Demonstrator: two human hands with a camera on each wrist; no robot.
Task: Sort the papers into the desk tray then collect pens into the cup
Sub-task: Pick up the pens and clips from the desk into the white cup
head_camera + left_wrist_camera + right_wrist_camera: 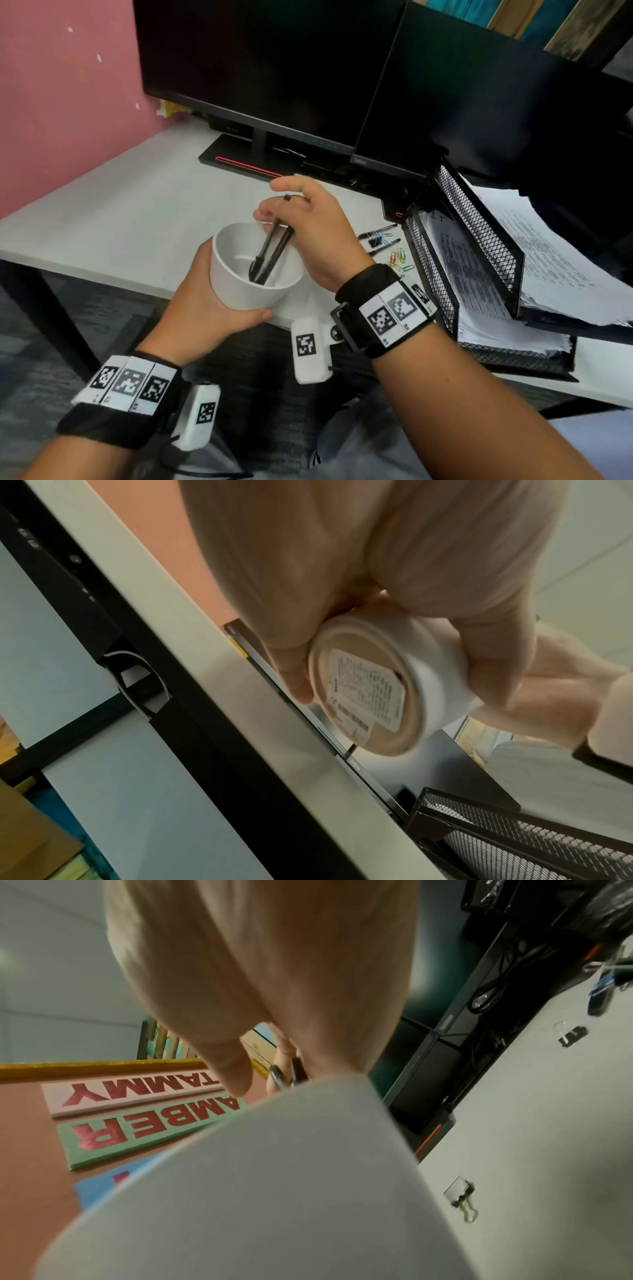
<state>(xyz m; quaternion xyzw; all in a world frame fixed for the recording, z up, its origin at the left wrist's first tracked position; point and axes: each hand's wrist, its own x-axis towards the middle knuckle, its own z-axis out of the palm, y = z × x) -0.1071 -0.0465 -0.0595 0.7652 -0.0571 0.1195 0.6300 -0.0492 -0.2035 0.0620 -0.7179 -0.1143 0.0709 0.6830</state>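
Note:
My left hand (205, 301) grips a white cup (250, 274), lifted off the desk near its front edge; its labelled base (369, 693) faces the left wrist camera. My right hand (308, 222) pinches a few black pens (274, 246) whose lower ends stand inside the cup. In the right wrist view the cup wall (274, 1177) fills the frame below the fingers (226, 1066). Two more black pens (380, 240) lie on the desk right of the cup. A black mesh desk tray (445, 291) at the right holds stacked printed papers (561, 260).
Coloured paper clips (399, 258) and a binder clip (375, 236) lie between the cup and the tray. More binder clips (460, 1196) show on the grey desk (120, 212). Two dark monitors (274, 68) stand behind. A pink wall (61, 96) rises at the left.

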